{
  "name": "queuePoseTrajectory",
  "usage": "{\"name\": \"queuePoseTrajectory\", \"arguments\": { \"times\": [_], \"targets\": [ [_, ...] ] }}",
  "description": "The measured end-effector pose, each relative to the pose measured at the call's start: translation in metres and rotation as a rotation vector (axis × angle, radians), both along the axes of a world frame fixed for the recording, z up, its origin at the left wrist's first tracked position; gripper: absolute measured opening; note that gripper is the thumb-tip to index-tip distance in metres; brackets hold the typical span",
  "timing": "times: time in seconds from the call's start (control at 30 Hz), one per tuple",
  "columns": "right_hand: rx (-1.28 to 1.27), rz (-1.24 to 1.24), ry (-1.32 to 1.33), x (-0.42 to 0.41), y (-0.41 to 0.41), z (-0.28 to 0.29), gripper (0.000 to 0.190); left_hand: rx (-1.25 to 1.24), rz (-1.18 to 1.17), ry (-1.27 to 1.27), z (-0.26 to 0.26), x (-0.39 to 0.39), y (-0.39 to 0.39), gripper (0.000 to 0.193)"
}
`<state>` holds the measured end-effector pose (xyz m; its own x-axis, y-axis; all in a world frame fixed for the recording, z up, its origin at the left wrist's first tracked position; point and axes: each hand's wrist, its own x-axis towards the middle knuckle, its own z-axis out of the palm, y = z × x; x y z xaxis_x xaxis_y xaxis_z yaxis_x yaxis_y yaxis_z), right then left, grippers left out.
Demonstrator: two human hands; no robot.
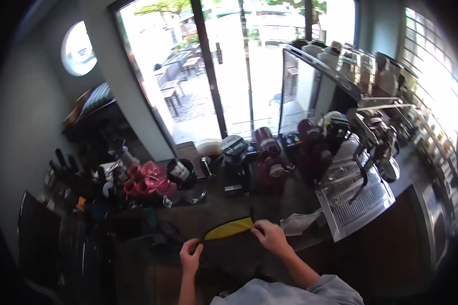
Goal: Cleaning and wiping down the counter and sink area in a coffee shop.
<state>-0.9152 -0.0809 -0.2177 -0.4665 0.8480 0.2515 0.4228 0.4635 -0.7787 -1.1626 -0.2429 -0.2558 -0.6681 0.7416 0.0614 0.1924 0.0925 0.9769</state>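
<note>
A yellow cloth item with dark edging (pixel 229 228) stretches between my hands over the front of a dark counter. My right hand (pixel 269 235) pinches its right end between thumb and fingers. At its lower left end is my left hand (pixel 191 253), with thumb and index finger bent towards each other; whether they grip the dark edge is too unclear to tell. To the right of my right hand lies a crumpled translucent plastic bag (pixel 299 223). Dark, cloth-like material lies on the counter behind my left hand.
An espresso machine's drip tray (pixel 347 190) is at right, with cups (pixel 328 57) above. Dark red coffee grinders (pixel 269 167) stand along the back. Red plastic drippers (pixel 149 177) and a glass vessel (pixel 196 193) stand at left. Tall windows rise behind the counter.
</note>
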Motion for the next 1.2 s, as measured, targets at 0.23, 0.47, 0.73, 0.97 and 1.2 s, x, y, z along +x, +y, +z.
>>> {"name": "queuePoseTrajectory", "arguments": {
  "times": [0.23,0.47,0.73,0.97,1.2],
  "targets": [
    [0.138,-0.142,-0.141,-0.054,-0.017,-0.074,0.035,0.012,-0.538,0.793,-0.042,0.002,0.075,0.044],
    [0.207,-0.227,-0.545,-0.073,-0.061,-0.127,0.053,-0.058,-0.664,1.195,-0.108,-0.016,0.068,0.062],
    [0.195,-0.298,-0.616,-0.074,-0.063,-0.123,0.054,0.020,-0.799,1.211,-0.099,-0.022,0.084,0.065],
    [0.127,-0.280,-0.604,-0.054,-0.070,-0.124,0.057,-0.205,-0.903,1.278,-0.072,-0.074,0.051,0.077],
    [0.040,-0.301,-0.619,-0.065,-0.062,-0.126,0.064,-0.322,-0.618,0.991,-0.093,-0.156,-0.011,0.071]
  ]
}}
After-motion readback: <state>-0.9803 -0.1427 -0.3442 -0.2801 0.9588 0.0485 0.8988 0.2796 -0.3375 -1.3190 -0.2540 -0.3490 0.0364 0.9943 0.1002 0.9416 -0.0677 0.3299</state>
